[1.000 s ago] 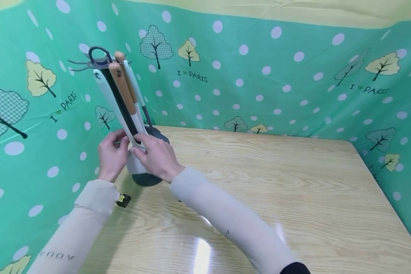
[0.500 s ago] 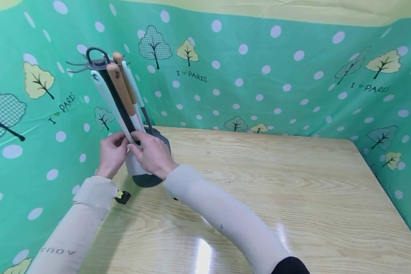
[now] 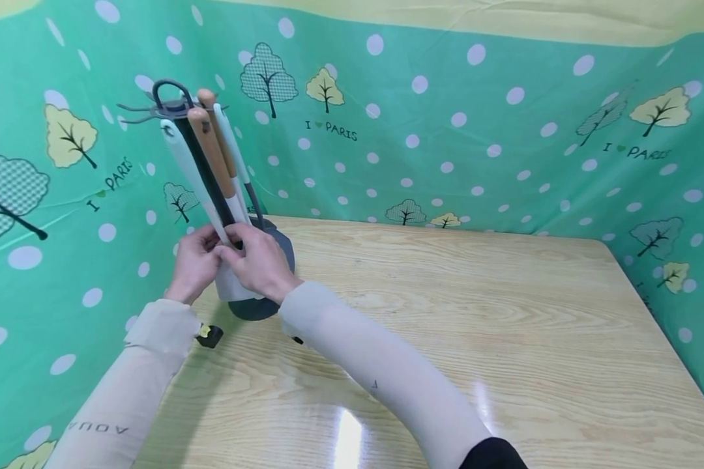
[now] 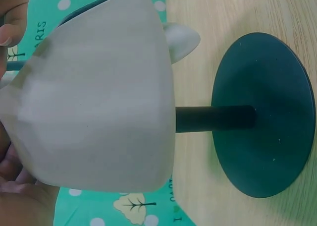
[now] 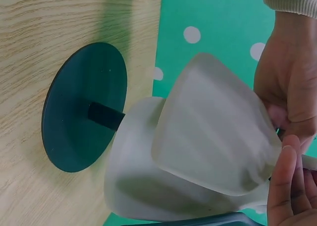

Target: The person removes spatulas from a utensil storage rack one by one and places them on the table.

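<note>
A dark utensil stand with a looped top, hooks and a round base stands at the table's left. Pale-handled and wooden-handled utensils hang around its pole. The nearest is a white spatula with a pale blue handle, its broad head pointing down. From the left, my left hand pinches the spatula's neck with curled fingers. My right hand pinches the same neck from the right, thumb towards me. The exact finger contact is partly hidden between the hands.
Beside the spatula hang wooden-handled utensils, another pale-handled utensil and a dark utensil head. A green dotted curtain rises close behind and left of the stand. The wooden table extends right.
My right hand and forearm have shifted slightly left, bringing both hands closer together at the spatula's neck. The stand and hanging utensils look nearly unmoved.
</note>
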Demonstrator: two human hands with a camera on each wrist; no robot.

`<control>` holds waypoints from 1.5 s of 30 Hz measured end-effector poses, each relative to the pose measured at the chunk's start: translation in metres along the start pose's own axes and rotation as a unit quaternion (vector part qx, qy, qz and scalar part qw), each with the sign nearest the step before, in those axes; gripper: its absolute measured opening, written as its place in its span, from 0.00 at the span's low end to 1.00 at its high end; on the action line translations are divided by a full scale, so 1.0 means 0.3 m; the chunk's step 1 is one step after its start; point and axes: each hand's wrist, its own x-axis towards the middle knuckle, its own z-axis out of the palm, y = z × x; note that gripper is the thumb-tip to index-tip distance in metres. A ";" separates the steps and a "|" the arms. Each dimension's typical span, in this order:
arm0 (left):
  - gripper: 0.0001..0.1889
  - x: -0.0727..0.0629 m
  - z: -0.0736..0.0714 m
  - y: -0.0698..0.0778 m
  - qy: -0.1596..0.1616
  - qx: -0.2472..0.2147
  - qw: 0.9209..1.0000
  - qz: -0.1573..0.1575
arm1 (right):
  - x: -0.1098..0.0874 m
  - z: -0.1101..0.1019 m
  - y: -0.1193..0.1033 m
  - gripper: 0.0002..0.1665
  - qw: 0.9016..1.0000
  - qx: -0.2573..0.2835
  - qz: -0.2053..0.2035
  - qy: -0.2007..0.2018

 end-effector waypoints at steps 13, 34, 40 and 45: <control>0.14 -0.007 0.008 0.008 0.000 0.001 1.000 0.002 | -0.017 -0.009 0.001 0.06 0.998 -0.007 -0.048 0.051; 0.17 -0.036 0.047 0.008 0.022 -0.015 0.999 0.033 | -0.057 -0.040 0.036 0.07 0.994 -0.017 -0.074 0.082; 0.16 -0.055 0.051 0.007 0.035 -0.022 0.997 0.059 | -0.071 -0.050 0.044 0.07 0.994 -0.003 -0.078 0.081; 0.16 -0.063 0.061 0.023 0.041 -0.023 0.997 0.060 | -0.080 -0.066 0.053 0.07 0.993 -0.010 -0.086 0.086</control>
